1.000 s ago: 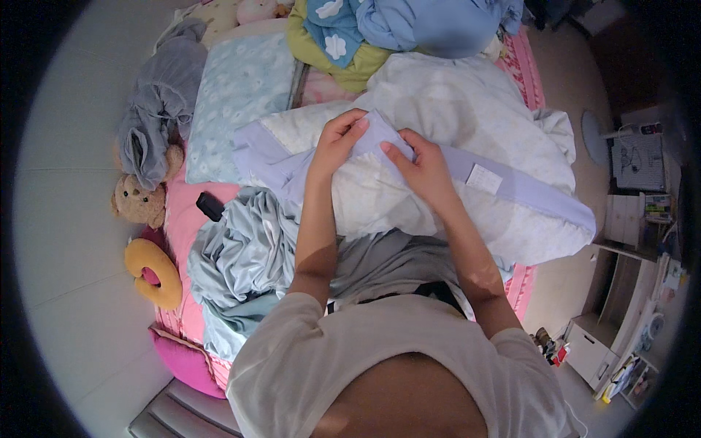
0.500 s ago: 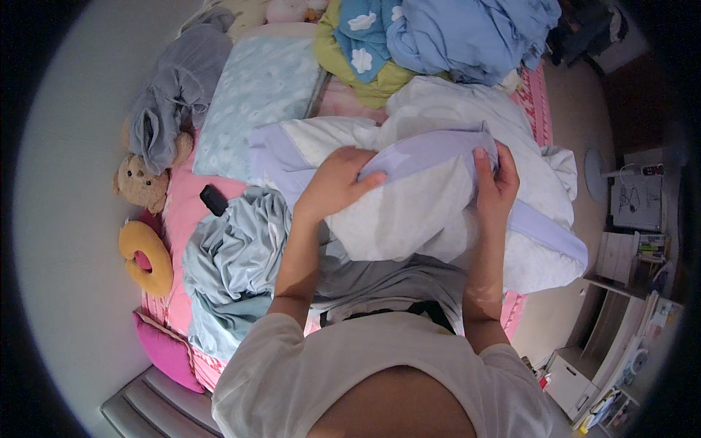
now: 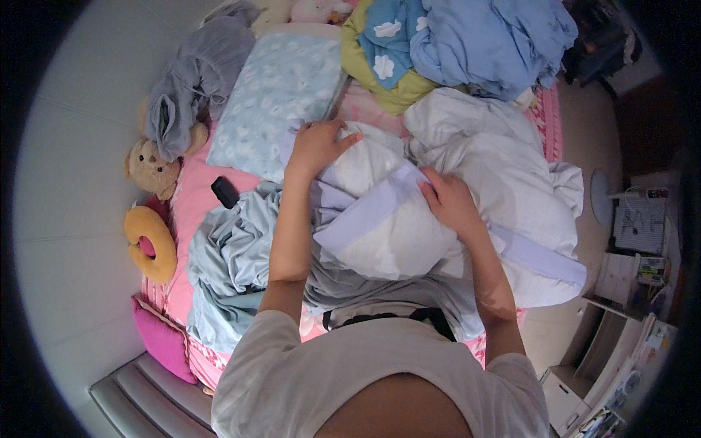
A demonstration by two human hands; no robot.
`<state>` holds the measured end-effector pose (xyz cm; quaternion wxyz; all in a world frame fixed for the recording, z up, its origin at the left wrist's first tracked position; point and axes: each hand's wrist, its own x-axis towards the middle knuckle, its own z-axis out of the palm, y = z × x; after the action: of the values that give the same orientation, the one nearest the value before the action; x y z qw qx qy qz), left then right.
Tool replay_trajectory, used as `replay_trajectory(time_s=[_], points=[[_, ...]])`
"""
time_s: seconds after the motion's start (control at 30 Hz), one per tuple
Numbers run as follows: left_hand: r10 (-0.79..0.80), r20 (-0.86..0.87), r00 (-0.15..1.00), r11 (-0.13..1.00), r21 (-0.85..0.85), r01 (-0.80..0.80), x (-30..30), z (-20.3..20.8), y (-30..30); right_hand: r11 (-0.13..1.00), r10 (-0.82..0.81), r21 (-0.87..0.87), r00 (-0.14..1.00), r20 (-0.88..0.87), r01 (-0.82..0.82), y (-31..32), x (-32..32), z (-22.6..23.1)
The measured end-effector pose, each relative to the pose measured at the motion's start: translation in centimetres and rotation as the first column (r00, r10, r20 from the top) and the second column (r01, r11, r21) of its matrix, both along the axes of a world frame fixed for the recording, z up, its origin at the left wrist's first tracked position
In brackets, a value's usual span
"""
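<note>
A white quilt (image 3: 394,248) with a lavender border lies bunched in front of me. My right hand (image 3: 451,203) pinches the lavender band (image 3: 376,204) close to its upper right end; the rest of that band slopes down to the left. On the quilt's far left part rests my left hand (image 3: 318,151), thumb spread away from the fingers, which are partly hidden. A lavender corner shows just beside that hand. More of the white quilt (image 3: 496,171) spreads to the right, with another lavender strip (image 3: 537,255) along its near side.
Left of the quilt are a crumpled grey-green sheet (image 3: 237,244), a black object (image 3: 225,192), a light-blue pillow (image 3: 281,95), a teddy bear (image 3: 152,166), a yellow neck pillow (image 3: 139,255) and a magenta cushion (image 3: 162,339). Blue bedding (image 3: 489,44) is heaped at the back.
My left hand has let go of the lavender band and moved up and left. The right hand has come down and left with its edge. The band's left end now hangs lower.
</note>
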<state>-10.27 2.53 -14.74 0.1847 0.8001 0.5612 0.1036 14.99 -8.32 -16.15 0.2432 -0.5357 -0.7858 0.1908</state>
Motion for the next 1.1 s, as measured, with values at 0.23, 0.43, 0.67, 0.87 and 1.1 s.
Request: replay_trajectory(time_s=[0.23,0.43,0.67,0.87,1.1], points=[[-0.242,-0.363,0.9,0.97,-0.08,0.228,4.3,-0.5,2.8,0.873,0.35,-0.407,0.926,0.142,-0.268,-8.0,0.8,8.0],[-0.485,-0.258,0.835,0.866,-0.274,0.418,5.7,-5.0,2.1,0.956,0.135,-0.252,0.987,-0.084,-0.153,-5.8,4.2,14.4],[0.149,0.381,0.912,0.968,0.131,-0.213,2.4,-1.8,2.0,0.924,0.133,-0.269,0.889,-0.439,-0.271,-4.7,1.3,13.5],[0.009,0.823,0.567,0.594,0.452,-0.666,-4.7,7.7,5.7,0.762,0.509,-0.176,0.745,-0.432,-0.623,-3.8,-1.2,15.1],[0.077,0.691,0.719,0.982,0.074,-0.176,-4.2,3.4,1.2,0.911,0.326,-0.113,0.862,-0.387,-0.396,-1.5,-3.9,12.4]])
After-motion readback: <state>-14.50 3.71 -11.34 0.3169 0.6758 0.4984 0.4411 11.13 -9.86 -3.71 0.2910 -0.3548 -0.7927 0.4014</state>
